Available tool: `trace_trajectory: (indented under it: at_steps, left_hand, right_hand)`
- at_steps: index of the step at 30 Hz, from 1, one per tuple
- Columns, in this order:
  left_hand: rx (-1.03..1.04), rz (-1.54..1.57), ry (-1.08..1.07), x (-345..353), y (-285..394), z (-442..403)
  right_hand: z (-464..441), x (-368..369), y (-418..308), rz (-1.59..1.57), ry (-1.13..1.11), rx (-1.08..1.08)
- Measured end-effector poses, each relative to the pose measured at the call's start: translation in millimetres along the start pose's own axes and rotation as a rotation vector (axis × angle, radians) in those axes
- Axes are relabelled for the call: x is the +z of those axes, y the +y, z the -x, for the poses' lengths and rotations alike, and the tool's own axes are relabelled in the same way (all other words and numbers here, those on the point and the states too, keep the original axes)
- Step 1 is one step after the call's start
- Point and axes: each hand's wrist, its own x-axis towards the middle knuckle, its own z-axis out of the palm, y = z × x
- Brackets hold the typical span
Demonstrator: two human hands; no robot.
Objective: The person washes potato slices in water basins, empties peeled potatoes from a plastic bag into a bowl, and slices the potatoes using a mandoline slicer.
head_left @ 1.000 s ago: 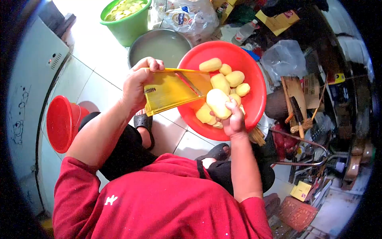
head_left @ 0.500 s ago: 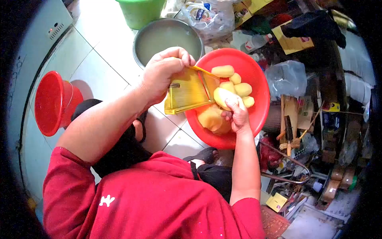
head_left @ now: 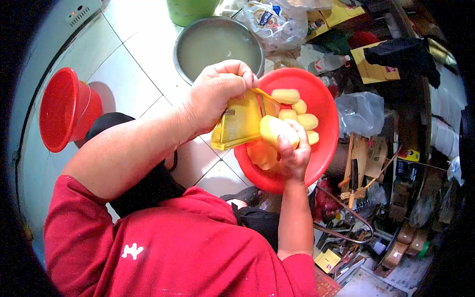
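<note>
My left hand [head_left: 217, 91] is closed on the upper end of a yellow plastic slicer [head_left: 240, 121], a flat, see-through board with raised edges, held tilted over a red basin [head_left: 321, 143]. In my right hand [head_left: 295, 156] is a large peeled potato [head_left: 277, 131], its near end against or just beside the slicer's lower right part; contact is hard to tell. Several peeled potatoes [head_left: 308, 121] lie in the basin beyond that hand. Beneath the slicer, a pale yellow heap [head_left: 261, 154] rests in the basin, partly hidden, its pieces blurred.
A grey metal basin [head_left: 180, 57] of cloudy liquid stands behind my left hand, with a green bucket [head_left: 190, 10] beyond it. To the left is a red bucket [head_left: 59, 111]. Plastic bags [head_left: 358, 114], a bottle [head_left: 329, 63], cardboard and a hammer [head_left: 353, 183] clutter the right side.
The potato in my right hand has moved left and slightly down, closer to the slicer. My left hand keeps its hold on the slicer. The whole view has shifted a little.
</note>
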Motion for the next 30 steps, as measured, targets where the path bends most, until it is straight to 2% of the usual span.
trace_trajectory:
  at_steps: [2, 4, 6, 7, 10, 14, 16, 18, 20, 22, 25, 26, 28, 29, 30]
  left_hand:
    - [-0.016, -0.004, 0.012, -0.3, 0.5, 1.8]
    - [-0.012, -0.019, 0.033, -0.8, -0.2, 2.7]
    - [0.011, 0.009, 0.027, -6.8, -5.1, 0.8]
    - [0.035, 0.035, 0.014, -8.5, -6.5, 0.0]
    - [0.021, 0.016, 0.034, -7.6, -4.5, -0.7]
    - [0.038, -0.025, 0.048, -4.8, -3.9, 3.0]
    - [0.004, -0.066, 0.074, -2.7, -1.3, 6.9]
    - [0.018, -0.068, 0.074, -5.1, -3.2, 6.7]
    - [0.026, -0.065, 0.063, -3.2, -4.3, 7.8]
    - [0.039, -0.047, 0.050, -0.6, -6.5, 8.1]
    - [0.004, -0.020, 0.028, 1.3, -2.2, 11.6]
    - [0.002, -0.020, 0.027, 1.4, -3.4, 12.3]
    - [0.023, -0.063, 0.060, 1.6, -6.2, 13.1]
    - [0.027, -0.063, 0.059, 1.1, -6.9, 13.0]
    - [0.034, -0.076, 0.040, 1.5, -8.2, 12.6]
  right_hand:
    - [13.3, 16.6, -27.2, 0.063, -0.021, -0.122]
    - [4.4, 11.8, -13.6, 0.085, -0.036, -0.143]
    - [-17.6, 0.4, 28.0, 0.207, 0.067, -0.086]
    - [-25.6, -4.3, 39.9, 0.118, 0.092, -0.018]
    - [-42.7, -18.7, 63.3, 0.135, 0.085, 0.029]
    - [-0.8, 18.8, -27.6, 0.199, -0.027, -0.111]
    - [-0.8, 21.9, -23.6, 0.236, 0.003, -0.117]
    - [-14.8, 11.2, 10.2, 0.276, 0.073, -0.110]
    - [-39.1, -14.1, 55.0, 0.231, 0.069, 0.007]
    - [-36.8, -14.6, 41.1, 0.232, 0.051, 0.037]
    - [-1.0, 19.6, -36.8, 0.245, -0.103, -0.153]
    - [6.8, 27.3, -47.3, 0.225, -0.086, -0.149]
    - [-11.2, 6.8, -5.0, 0.342, -0.057, -0.160]
    - [-23.6, -3.6, 21.7, 0.357, 0.003, -0.018]
    - [-37.2, -15.5, 40.9, 0.328, -0.024, -0.021]
